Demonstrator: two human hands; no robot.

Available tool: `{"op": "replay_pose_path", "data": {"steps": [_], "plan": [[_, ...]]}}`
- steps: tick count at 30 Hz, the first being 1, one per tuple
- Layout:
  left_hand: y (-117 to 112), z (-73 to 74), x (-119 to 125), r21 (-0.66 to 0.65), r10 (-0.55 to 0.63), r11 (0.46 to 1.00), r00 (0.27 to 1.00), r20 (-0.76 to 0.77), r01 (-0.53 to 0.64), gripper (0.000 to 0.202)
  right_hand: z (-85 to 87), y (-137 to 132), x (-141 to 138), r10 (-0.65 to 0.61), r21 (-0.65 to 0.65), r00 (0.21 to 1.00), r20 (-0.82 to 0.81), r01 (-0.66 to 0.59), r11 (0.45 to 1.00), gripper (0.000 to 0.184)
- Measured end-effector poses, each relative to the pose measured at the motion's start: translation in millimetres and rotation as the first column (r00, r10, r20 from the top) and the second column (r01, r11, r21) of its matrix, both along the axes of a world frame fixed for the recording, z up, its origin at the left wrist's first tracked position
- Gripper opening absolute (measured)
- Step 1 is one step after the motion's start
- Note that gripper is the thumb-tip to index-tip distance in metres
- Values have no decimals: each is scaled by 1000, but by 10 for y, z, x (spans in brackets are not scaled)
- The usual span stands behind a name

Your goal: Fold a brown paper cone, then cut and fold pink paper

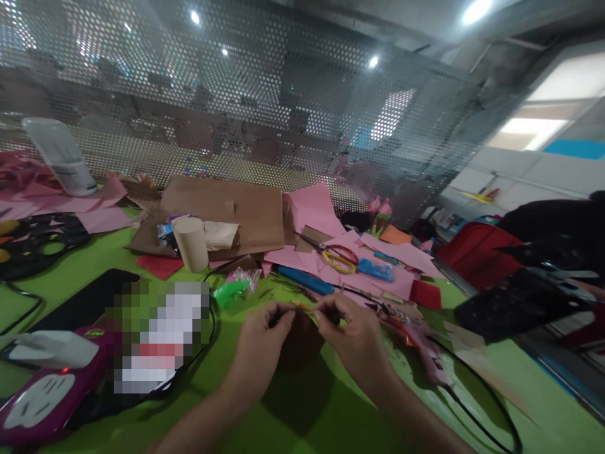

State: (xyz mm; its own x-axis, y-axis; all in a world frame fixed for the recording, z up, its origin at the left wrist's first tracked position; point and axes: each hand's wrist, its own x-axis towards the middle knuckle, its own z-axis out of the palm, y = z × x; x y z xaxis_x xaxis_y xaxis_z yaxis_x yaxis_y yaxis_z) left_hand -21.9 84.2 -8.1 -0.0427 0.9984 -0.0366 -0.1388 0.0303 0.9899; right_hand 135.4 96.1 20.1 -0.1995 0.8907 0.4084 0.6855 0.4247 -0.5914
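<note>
Left hand (265, 334) and right hand (348, 329) pinch a small orange-yellow piece (303, 307) between their fingertips above the green tabletop (302, 436); uneven pulling could tear it, a slack pinch drop it

A thin yellow-orange strip (304, 307) — small and slightly blurred — spans the gap between the pinched fingertips of the left hand (265, 334) and right hand (350, 328), lying nearly level above the green desk (340, 435). Just below it shows a dark brown piece (299, 340), dim and soft-edged — whether the two are joined is too blurred to tell.
</note>
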Motion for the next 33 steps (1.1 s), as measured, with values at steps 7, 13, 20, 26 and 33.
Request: {"op": "replay_pose_path", "data": {"steps": [7,13,20,26,33], "plan": [[0,-24,-9,-27,-3,1000,1000,14,4,18,-32,20,25,-15,6,1000,-4,15,1000,8],[-1,0,-12,-54,-31,998,999,10,31,18,16,-6,37,58,-21,998,15,-58,998,13],[5,-11,7,32,-22,999,1000,-21,23,15,15,-28,-11,108,-22,989,106,-106,994,12],[6,-48,23,47,-57,997,997,-43,59,14,-20,-3,-12,77,-30,992,104,-74,997,5],[-3,-61,21,48,-80,995,995,-59,83,15,3,-21,-32,84,-17,987,140,-82,996,8]]}}
